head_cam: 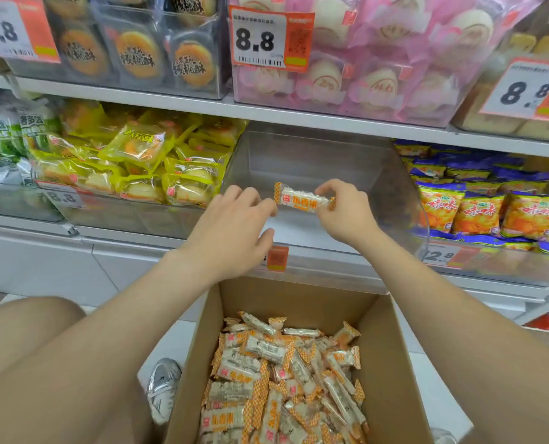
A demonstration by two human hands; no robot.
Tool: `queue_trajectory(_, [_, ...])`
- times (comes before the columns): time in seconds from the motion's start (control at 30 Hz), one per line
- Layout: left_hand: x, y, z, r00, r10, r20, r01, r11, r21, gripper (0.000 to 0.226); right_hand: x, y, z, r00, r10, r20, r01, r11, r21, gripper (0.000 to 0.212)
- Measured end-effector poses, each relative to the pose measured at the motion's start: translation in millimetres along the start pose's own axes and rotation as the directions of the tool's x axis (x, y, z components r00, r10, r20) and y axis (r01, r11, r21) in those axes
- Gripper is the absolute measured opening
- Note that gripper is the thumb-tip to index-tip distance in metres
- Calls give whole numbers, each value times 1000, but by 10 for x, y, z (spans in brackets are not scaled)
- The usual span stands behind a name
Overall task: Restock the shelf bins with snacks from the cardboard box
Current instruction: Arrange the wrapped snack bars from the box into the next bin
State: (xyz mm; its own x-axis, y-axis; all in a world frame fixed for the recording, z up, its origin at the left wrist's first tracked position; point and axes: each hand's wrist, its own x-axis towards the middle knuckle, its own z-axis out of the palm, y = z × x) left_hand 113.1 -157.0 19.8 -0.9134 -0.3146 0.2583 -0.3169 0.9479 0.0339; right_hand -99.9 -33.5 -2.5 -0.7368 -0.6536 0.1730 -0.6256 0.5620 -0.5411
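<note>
Head view | right hand (347, 209) pinches right end of snack bar (303, 198), held level above front edge of clear bin (315, 155), open room behind between bin walls | left hand (234, 229) fingertips at bar's left end, grasp unclear | cardboard box (391, 363) open below.

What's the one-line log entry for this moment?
stage: placing | right hand pinches snack bar at clear bin | left hand touches its other end | cardboard box: many bars
</note>
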Motion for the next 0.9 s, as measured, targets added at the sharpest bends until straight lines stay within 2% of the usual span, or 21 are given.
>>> queue_trajectory(0.07, [19,29,54,999,-15,40,12,996,91,53,328,-28,222,996,31,81,-24,996,-90,34])
queue_trajectory(0.17, [45,-1,89,996,-43,73,27,979,201,61,723,-122,489,986,-2,165,39,975,-219,32])
queue_trajectory(0.23, [49,3,79,996,-20,91,-3,971,241,58,944,-212,614,982,-7,187,62,955,-291,34])
queue_trajectory(0.43, [82,92,31,970,16,244,-53,988,146,33,1247,-455,858,990,-30,139,88,897,-434,47])
queue_trajectory(0.57, [53,130,-25,965,73,250,-123,974,189,28,1201,-467,878,990,-78,115,132,794,-593,48])
queue_trajectory(0.7, [19,167,33,978,-14,210,-15,990,140,30,1172,-460,830,982,-109,154,186,691,-699,46])
queue_trajectory(0.77, [10,194,41,986,-6,167,-18,990,138,26,1140,-405,842,966,-152,207,255,665,-702,50])
queue_trajectory(0.83, [15,202,5,990,-60,129,50,996,73,21,1091,-354,837,961,-180,211,277,648,-709,52])
queue_trajectory(0.9, [15,200,-48,992,-76,98,73,997,36,14,982,-365,738,967,-187,173,255,702,-665,50])
